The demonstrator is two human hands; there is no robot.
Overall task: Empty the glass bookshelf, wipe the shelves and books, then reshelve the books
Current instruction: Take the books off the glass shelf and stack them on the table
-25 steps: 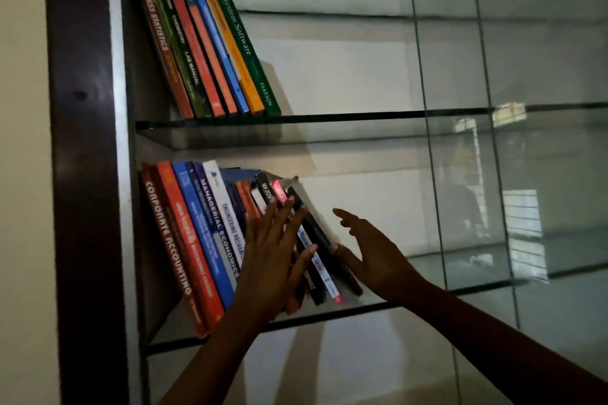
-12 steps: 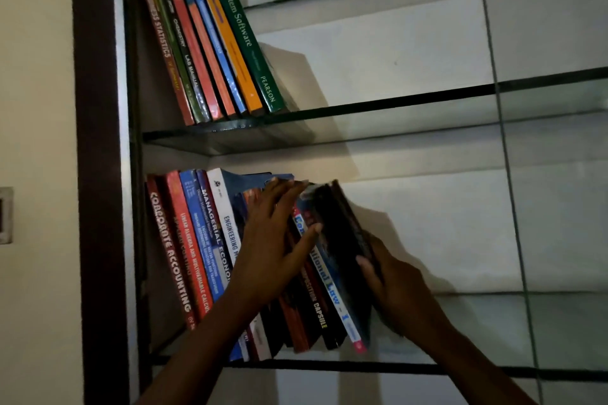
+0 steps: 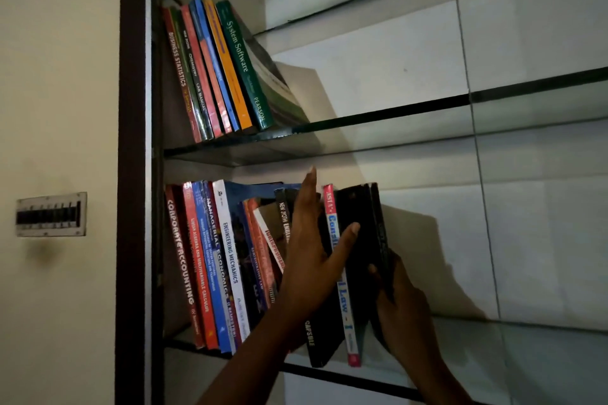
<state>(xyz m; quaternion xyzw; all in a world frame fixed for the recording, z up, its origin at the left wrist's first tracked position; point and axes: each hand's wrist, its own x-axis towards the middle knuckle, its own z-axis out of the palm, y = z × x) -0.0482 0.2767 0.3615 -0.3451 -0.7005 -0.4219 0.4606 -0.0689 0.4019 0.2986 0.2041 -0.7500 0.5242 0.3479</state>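
Leaning upper books (image 3: pixel 223 69): a handful of slim paperbacks with glossy spines in red, green, blue and orange, all tilted left. The green "System Software" one was outermost.
Upper shelf (image 3: pixel 378 118): clear glass slab with a dark front edge. The books sat at its left end.
Lower books (image 3: pixel 210 260): thicker softcovers with red, blue and white spines ("Corporate Accounting", "Managerial Economics", "Engineering Mechanics"). They leaned left too, standing on the lower shelf.
Lower shelf (image 3: pixel 460 345): same smooth glass, pretty reflective.
Black books (image 3: pixel 358 217): a couple of matte dark-covered volumes at the right end of the lower row, roughly upright. Couldn't read the covers.
Law book (image 3: pixel 343 302): white spine, blue lettering, pinkish-red foot, tucked just left of the black books and touching them.
Left hand (image 3: pixel 309 260): fingers (image 3: pixel 307 194) were straight and slid into the gap between the leaning row and the law book. The thumb stretched flat across onto the black cover, so it was pressing, not curled.
Right hand (image 3: pixel 404 312): fingers wrapped round the right side of the black books low down, thumb on the front, so a proper grip.
Frame (image 3: pixel 131 174): dark wood upright, flat and square-edged.
Back wall (image 3: pixel 526 240): big pale smooth tiles with thin joints and book shadows on them.
Switch plate (image 3: pixel 51 214): rectangular, a bit grubby, on the cream wall left of the frame.
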